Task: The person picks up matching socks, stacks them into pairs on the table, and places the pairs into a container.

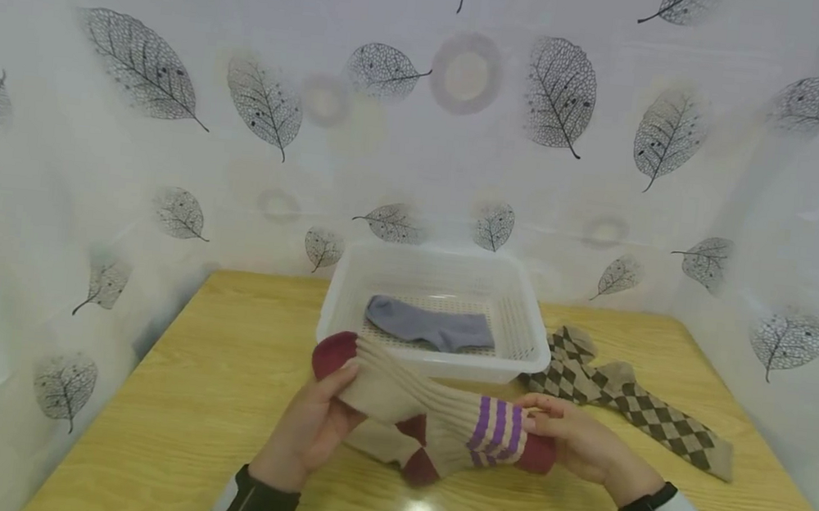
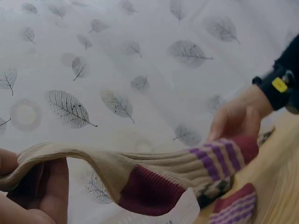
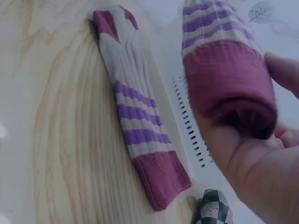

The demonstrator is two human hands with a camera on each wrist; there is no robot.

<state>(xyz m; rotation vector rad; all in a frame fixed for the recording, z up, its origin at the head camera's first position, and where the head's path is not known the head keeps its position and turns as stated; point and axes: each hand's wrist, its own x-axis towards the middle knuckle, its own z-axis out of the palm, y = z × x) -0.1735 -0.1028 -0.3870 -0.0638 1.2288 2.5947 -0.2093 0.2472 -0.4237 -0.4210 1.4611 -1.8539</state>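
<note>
A beige ribbed sock (image 1: 397,387) with purple stripes and maroon toe, heel and cuff is stretched above the table. At its toe end, my left hand (image 1: 310,423) pinches the fabric with the thumb on top. My right hand (image 1: 584,443) grips the maroon cuff (image 3: 229,79) between thumb and fingers; the right wrist view shows the cuff's opening. Beneath it a matching sock (image 3: 135,100) lies flat on the wood, partly covered in the head view.
Behind the hands stands a white plastic basket (image 1: 414,363) holding a grey-blue sock (image 1: 432,323). Brown-and-beige argyle socks (image 1: 667,420) lie right of it on the wooden table (image 1: 221,369). A leaf-patterned sheet (image 1: 420,149) surrounds the table at the back and sides.
</note>
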